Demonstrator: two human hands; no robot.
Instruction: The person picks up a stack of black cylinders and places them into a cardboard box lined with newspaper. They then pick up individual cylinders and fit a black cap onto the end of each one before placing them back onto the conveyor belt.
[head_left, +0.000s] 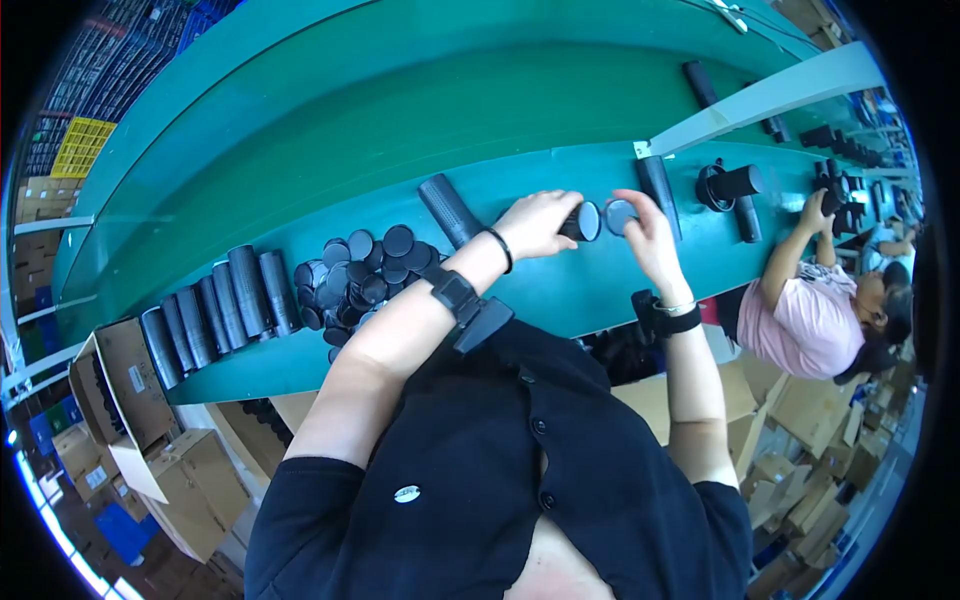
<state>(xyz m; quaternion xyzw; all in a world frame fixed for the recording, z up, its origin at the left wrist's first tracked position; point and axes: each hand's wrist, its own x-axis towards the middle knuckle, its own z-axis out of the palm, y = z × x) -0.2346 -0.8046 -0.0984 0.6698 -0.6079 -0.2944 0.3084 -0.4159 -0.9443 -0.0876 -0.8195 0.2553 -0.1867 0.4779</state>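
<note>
My left hand is closed around a black cylinder, whose round end faces my right hand; the grip hides much of its length. Between the fingers of my right hand is a round dark disc, held a short way from that end. A ribbed black cylinder lies on the green bench beyond my left wrist. Another black cylinder lies just past my right hand. Left of my forearm is a heap of round black discs, partly covered by the arm.
Several black cylinders stand in a row at the bench's left end, beside an open cardboard box. A pale metal post crosses at right, near a black ring-shaped part. Farther right, a co-worker in pink handles dark parts.
</note>
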